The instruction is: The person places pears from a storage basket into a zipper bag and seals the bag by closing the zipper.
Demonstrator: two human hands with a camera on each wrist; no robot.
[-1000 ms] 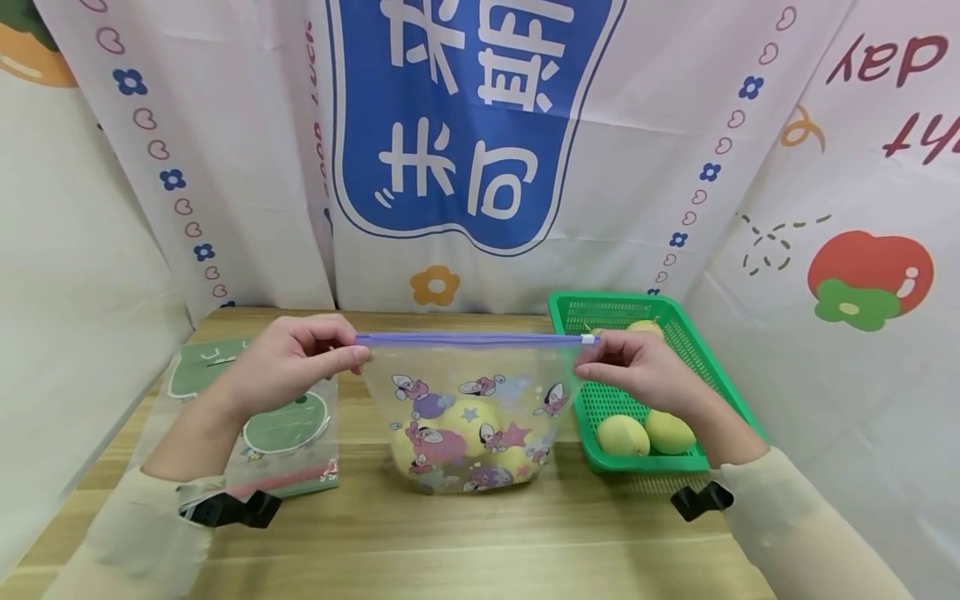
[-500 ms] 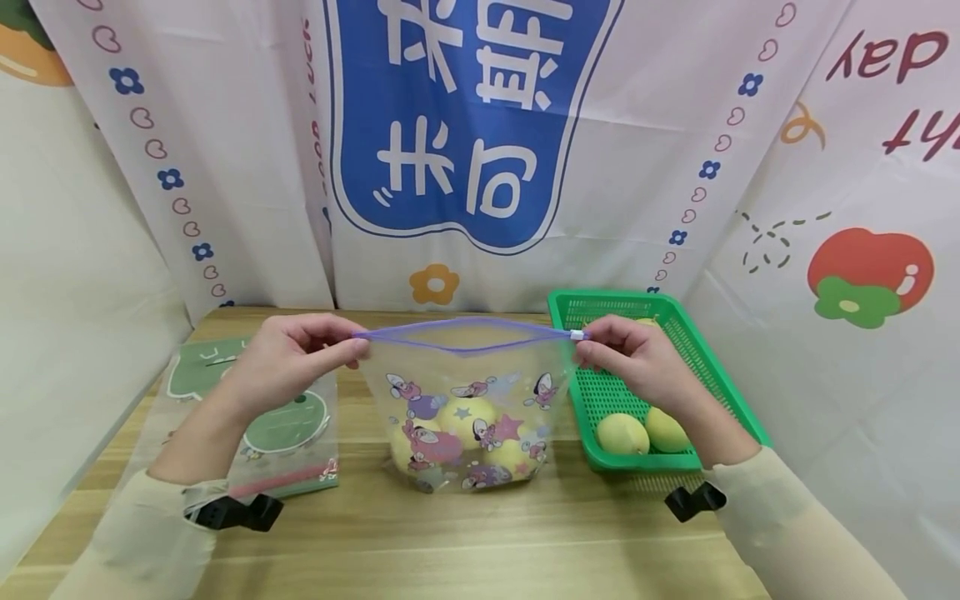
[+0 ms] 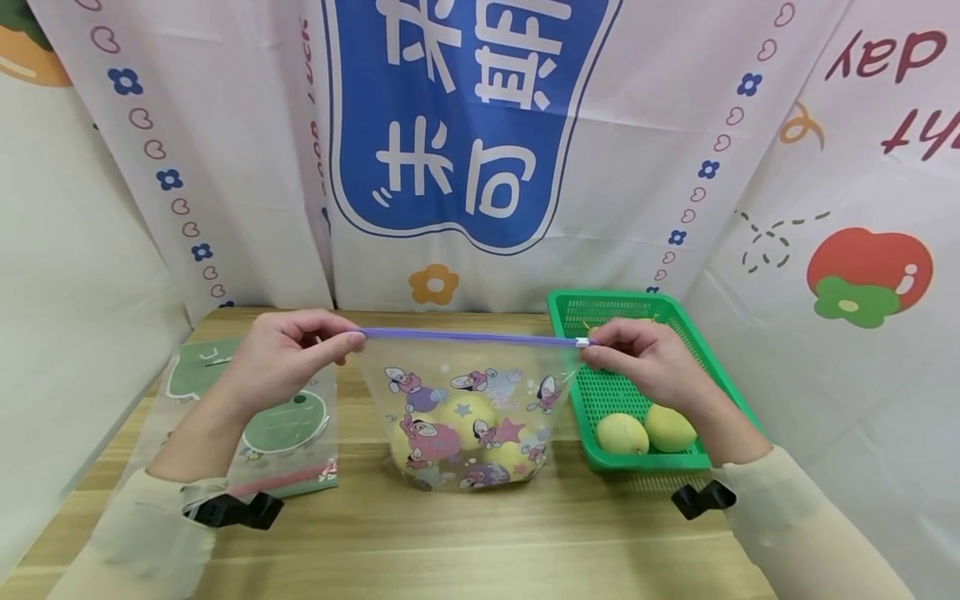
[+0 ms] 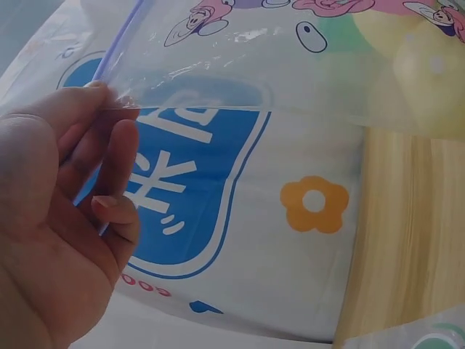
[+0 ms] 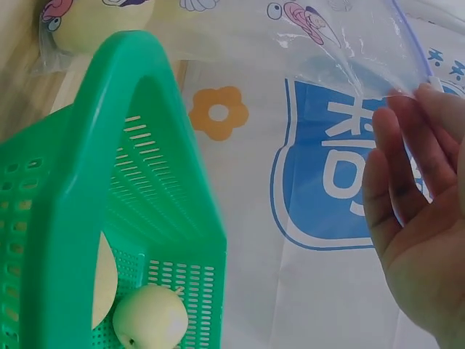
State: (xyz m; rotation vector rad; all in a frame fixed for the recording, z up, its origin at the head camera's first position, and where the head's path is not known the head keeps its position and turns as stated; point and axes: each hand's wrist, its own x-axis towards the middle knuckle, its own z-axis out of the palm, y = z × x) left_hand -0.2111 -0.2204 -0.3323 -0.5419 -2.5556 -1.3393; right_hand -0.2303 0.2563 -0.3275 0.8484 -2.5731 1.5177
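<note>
A clear zip bag (image 3: 465, 417) printed with pink cartoon figures and stars stands on the table, several pale yellow round fruits (image 3: 467, 410) inside it. Its purple zip strip (image 3: 465, 336) runs straight across the top, with a white slider (image 3: 582, 342) at the right end. My left hand (image 3: 292, 354) pinches the left end of the strip between thumb and forefinger. At the other end my right hand (image 3: 648, 358) pinches the corner by the slider. The left wrist view shows the left thumb (image 4: 76, 102) on the bag's corner.
A green plastic basket (image 3: 723, 396) holding several yellow fruits (image 3: 622, 435) stands on the right, partly under my right forearm. On the left lies a flat bag with green print (image 3: 288, 425), beneath my left arm. A printed cloth (image 3: 480, 275) hangs behind the wooden table (image 3: 450, 542).
Half a second ago the bag's mouth gaped in the middle; now its two edges lie together in a straight line. The hands have shifted slightly apart, still holding both ends.
</note>
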